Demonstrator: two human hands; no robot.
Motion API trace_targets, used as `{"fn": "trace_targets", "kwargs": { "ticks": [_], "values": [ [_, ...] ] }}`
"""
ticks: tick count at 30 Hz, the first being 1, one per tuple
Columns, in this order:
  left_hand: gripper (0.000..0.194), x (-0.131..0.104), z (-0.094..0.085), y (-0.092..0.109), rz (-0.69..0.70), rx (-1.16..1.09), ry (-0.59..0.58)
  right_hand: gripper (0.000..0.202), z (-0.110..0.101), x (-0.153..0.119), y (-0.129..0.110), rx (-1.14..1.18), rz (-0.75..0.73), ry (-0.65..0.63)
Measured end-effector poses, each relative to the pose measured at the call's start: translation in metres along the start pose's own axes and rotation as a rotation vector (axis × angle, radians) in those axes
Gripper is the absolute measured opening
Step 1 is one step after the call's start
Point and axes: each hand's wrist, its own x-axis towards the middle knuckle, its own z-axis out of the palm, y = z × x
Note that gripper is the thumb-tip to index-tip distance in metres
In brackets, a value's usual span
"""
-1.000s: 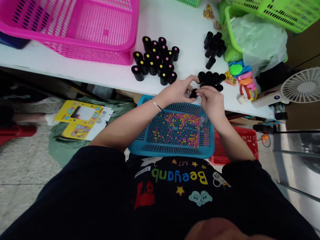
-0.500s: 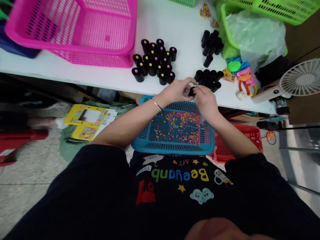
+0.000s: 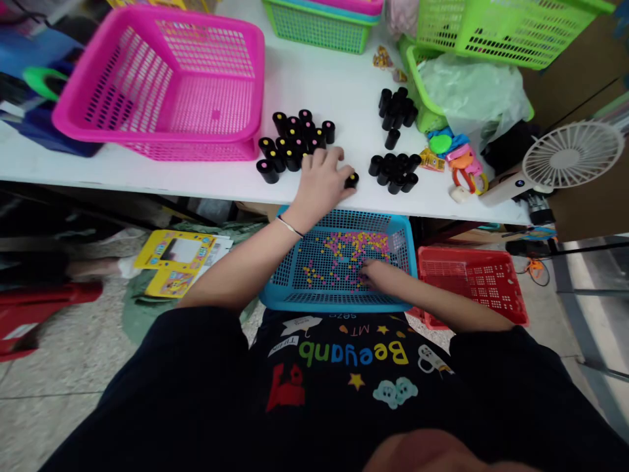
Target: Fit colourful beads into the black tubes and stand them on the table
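My left hand (image 3: 320, 178) is at the table's front edge, its thumb and a finger around a short black cylinder (image 3: 352, 180) with a yellow dot on top. Just beyond that hand, black cylinders (image 3: 291, 159) with yellow or pink dots stand close together, partly hidden by its fingers. Down in the blue basket (image 3: 339, 303), my right hand (image 3: 377, 274) has its fingers bent together among small pink and yellow pieces (image 3: 356, 246). Whatever those fingertips hold is hidden. Plain black cylinders (image 3: 394, 172) stand to the right on the table.
A large pink basket (image 3: 160, 149) stands on the white table (image 3: 339, 78) at left. More black cylinders (image 3: 397, 108), a green basket (image 3: 425, 105) with a plastic bag, and a small fan (image 3: 565, 160) are at right. A red basket (image 3: 472, 278) sits lower right.
My hands were together at the black cylinder. Now the left has moved left with it, towards the dotted cylinders, and the right has let go and dropped into the blue basket. The view has shifted.
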Motion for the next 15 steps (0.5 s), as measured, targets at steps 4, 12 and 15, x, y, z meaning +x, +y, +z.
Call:
{"fn": "trace_targets", "kwargs": {
  "ticks": [4, 12, 15],
  "values": [
    [0.074, 0.016, -0.002, -0.002, -0.137, -0.004, 0.032, 0.021, 0.014, 0.003, -0.003, -0.026, 0.022, -0.032],
    [0.062, 0.057, 0.008, 0.050, -0.044, -0.031, -0.119, 0.028, 0.003, 0.018, -0.010, -0.064, -0.034, 0.011],
    [0.037, 0.050, 0.003, 0.054, -0.037, -0.024, -0.100, 0.025, -0.007, 0.016, -0.007, -0.049, -0.065, 0.054]
  ]
}}
